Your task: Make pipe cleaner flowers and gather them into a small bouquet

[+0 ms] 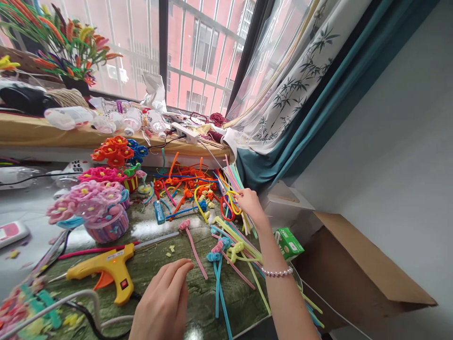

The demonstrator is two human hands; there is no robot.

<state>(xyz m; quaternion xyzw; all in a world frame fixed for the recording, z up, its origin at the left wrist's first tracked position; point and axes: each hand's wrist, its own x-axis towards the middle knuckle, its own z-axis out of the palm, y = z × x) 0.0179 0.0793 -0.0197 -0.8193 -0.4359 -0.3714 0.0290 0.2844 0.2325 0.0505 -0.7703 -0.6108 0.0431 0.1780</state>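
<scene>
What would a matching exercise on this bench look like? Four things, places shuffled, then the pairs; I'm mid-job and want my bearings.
Things
1. Yellow plastic glue gun
2. White pearl-bead bracelet
3. White rectangular plastic power strip
4. Single pink fuzzy stem with a curled head

Places
A. On the tan-covered windowsill
B. Just ahead of the bare left hand
C. Around the right forearm
D. Left of the left hand

Pairs: 1-D; 2-C; 3-A; 4-B

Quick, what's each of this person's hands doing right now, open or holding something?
Left hand: loosely open, nothing visible in it.
Right hand: fingers at a yellow loop; whether they grip it cannot be told.
</scene>
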